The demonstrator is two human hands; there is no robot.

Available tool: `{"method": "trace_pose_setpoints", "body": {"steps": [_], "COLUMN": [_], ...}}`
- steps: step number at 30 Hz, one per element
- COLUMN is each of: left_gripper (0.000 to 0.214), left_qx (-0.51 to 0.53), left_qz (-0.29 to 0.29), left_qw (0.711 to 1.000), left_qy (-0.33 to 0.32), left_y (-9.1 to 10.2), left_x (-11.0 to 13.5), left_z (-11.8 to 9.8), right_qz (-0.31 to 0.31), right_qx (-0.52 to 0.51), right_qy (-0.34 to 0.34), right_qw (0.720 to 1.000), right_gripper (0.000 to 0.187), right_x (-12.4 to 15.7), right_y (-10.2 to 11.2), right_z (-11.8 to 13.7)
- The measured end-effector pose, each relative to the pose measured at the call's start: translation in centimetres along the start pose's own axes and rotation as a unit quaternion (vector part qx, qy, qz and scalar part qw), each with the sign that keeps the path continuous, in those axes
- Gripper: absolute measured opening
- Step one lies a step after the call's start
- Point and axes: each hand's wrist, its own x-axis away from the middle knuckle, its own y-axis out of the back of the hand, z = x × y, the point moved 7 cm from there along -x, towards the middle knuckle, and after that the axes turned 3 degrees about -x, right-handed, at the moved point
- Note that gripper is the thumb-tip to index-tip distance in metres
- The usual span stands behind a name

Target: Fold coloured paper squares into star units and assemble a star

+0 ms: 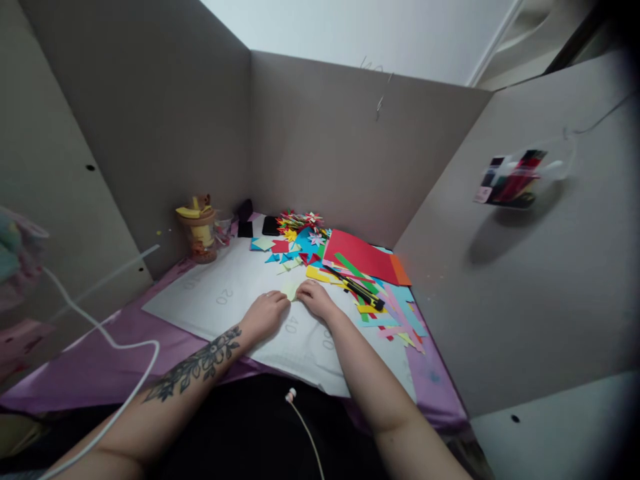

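My left hand (pixel 266 312) and my right hand (pixel 315 298) rest side by side on a white cutting mat (pixel 210 300). Between their fingertips lies a small pale yellow piece of paper (pixel 291 289), and both hands press or pinch its edges with curled fingers. My left forearm bears a dark tattoo. To the right of my right hand lies a yellow and black craft knife (pixel 361 291) on loose paper scraps.
Coloured paper sheets and scraps (pixel 365 263) and folded paper stars (pixel 300 223) crowd the mat's far right. A yellow cup (pixel 200 230) stands far left, dark small objects beside it. Grey cardboard walls (pixel 320 140) enclose the purple table (pixel 100 360). A white cable (pixel 120 347) runs at left.
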Motion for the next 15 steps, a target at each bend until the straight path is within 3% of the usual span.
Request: {"method": "trace_pose_setpoints", "body": {"steps": [15], "left_gripper": [0.034], "left_qx": [-0.002], "left_qz": [-0.014], "left_qw": [1.000], "left_qy": [0.001], "left_y": [0.2], "left_x": [0.0], "left_z": [0.1], "right_qz": [-0.036], "right_qx": [0.026], "right_qy": [-0.071], "right_qw": [0.996], "right_gripper": [0.012], "right_x": [-0.8], "right_y": [-0.5], "right_z": [-1.3]}}
